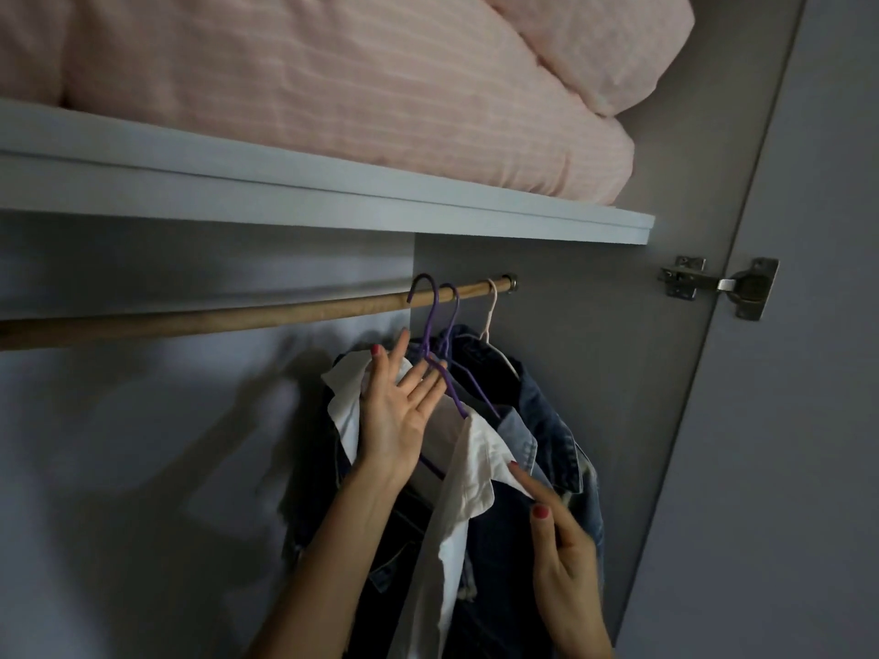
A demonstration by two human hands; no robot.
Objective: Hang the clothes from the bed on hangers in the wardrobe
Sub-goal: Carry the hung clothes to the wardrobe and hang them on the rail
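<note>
White shirt (468,463) on purple hanger (440,354), wooden rail (238,316), left hand (397,411) spread against collar, right hand (559,539) nearby

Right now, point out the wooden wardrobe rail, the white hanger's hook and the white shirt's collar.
wooden wardrobe rail (238,312), head view, bare mid-length.
white hanger's hook (491,302), head view, hook shank below rail.
white shirt's collar (483,461), head view, right collar flap.

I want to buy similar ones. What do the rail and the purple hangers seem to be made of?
Rail: probably wood, light brown, matt, with faint grain. Purple hangers: thin, likely wire with a matt coating; the dim picture does not show which.
</note>
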